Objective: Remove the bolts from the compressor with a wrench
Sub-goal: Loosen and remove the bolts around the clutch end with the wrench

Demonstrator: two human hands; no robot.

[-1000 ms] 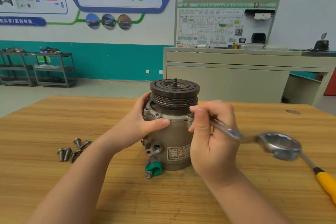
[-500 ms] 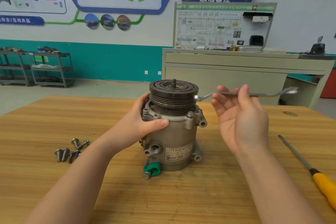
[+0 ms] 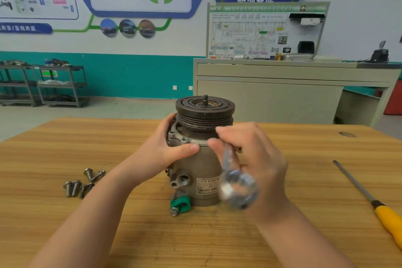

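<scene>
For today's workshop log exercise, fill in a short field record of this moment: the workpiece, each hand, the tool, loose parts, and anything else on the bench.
workpiece: compressor, upright on the wooden table, pulley end up
left hand: left hand grips the compressor body below the pulley
right hand: right hand holds the wrench in front of the compressor
tool: wrench blurred by motion, ring end toward the camera; contact with a bolt cannot be told
loose parts: removed bolts lying left of the compressor
other: yellow-handled screwdriver lying at the right

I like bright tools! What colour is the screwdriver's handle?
Yellow. The screwdriver lies on the table's right side, clearest in the head view.
</scene>
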